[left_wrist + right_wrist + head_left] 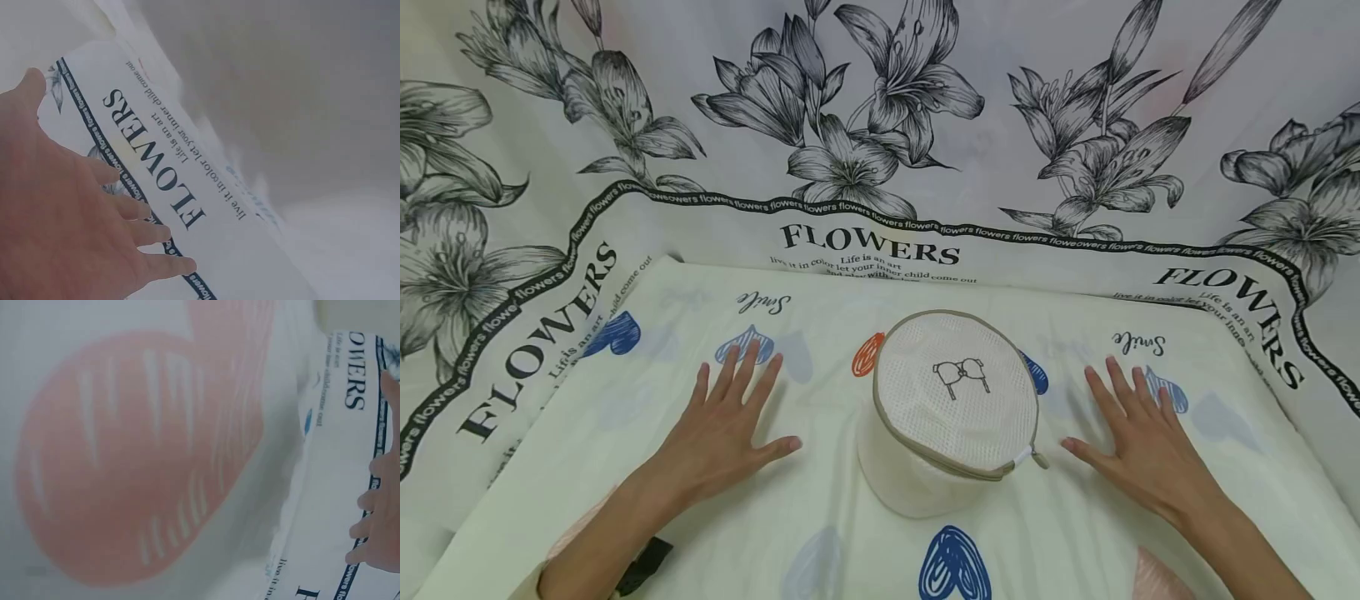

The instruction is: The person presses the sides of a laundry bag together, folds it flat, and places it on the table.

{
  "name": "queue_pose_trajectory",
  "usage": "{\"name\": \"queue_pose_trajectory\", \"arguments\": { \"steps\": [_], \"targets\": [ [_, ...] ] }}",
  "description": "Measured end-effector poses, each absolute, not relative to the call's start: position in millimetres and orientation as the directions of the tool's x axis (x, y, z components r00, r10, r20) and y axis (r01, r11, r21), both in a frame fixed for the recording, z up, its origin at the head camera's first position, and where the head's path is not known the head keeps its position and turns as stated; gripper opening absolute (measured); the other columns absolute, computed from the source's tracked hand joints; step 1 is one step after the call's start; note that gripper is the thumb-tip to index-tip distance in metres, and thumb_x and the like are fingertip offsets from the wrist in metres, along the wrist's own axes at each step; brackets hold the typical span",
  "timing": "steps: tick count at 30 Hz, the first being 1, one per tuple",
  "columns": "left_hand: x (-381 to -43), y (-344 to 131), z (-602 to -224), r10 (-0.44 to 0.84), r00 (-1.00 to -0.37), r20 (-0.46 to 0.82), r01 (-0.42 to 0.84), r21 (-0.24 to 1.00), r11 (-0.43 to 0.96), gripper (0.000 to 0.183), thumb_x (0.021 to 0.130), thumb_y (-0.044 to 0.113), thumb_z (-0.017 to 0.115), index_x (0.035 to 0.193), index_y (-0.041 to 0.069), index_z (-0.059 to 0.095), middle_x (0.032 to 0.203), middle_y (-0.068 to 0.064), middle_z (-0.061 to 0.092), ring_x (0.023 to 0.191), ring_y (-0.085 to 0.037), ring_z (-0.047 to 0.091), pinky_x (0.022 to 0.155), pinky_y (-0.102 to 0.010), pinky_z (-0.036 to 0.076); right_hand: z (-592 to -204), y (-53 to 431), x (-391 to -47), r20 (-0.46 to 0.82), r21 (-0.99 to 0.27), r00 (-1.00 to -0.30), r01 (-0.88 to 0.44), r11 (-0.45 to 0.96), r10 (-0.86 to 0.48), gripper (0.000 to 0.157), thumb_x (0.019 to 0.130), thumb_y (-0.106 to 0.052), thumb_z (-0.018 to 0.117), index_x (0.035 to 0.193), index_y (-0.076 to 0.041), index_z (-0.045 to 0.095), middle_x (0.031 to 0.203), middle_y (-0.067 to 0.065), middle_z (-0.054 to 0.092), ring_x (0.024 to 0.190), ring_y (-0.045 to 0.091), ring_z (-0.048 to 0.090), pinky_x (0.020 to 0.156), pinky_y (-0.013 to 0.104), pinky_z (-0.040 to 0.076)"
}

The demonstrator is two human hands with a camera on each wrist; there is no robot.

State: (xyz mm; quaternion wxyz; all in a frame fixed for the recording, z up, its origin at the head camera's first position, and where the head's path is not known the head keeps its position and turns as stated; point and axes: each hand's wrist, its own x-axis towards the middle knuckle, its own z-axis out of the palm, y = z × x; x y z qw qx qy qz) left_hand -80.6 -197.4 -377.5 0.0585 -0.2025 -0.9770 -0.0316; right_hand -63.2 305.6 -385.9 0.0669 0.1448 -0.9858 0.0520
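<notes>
Between my two hands stands a white cylindrical bra wash bag (917, 358) with a mesh top, an olive-coloured rim and a line drawing of a bra. Its zipper pull (1040, 459) hangs at the right front of the rim, and the zipper looks closed. To the left of the bag, my left hand (722, 429) is spread palm down over the heart-printed sheet (805, 533), fingers pointing away from me. My right hand (1142, 446) is spread the same way on the bag's right. Neither hand touches the bag or holds anything. Both wrist views show outstretched fingers.
White fabric with black lily prints (850, 100) rises behind the sheet. Its lower border carries "FLOWERS" lettering (871, 244) along the back and both sides. A small black item (646, 567) lies beside my left forearm. A pink printed shape (125, 475) fills much of the right wrist view.
</notes>
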Motion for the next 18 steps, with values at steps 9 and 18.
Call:
{"name": "queue_pose_trajectory", "arguments": {
  "steps": [9,18],
  "targets": [
    [-77,-189,-367,0.43,-0.89,0.151,0.435,0.004,0.9,0.099,0.076,0.077,0.037,0.148,0.017,0.004,0.151,-0.008,-0.012,0.136,-0.029,-0.012,0.105,-0.057,-0.001,-369,298,-62,0.207,-0.065,-0.926,-0.335,0.94,-0.315,0.091,0.078,-0.059,0.058,0.147,-0.02,0.012,0.152,0.003,-0.002,0.137,0.025,-0.011,0.107,0.048,-0.008],
    [-77,-181,-358,0.457,-0.872,0.178,0.464,-0.002,0.886,0.099,0.075,0.078,0.036,0.148,0.02,0.004,0.152,-0.007,-0.01,0.137,-0.027,-0.009,0.109,-0.049,0.003,-352,289,-62,0.249,-0.093,-0.911,-0.36,0.928,-0.328,0.091,0.078,-0.055,0.061,0.147,-0.019,0.014,0.151,0.009,0.011,0.138,0.026,-0.004,0.109,0.047,-0.002]
  ]
}}
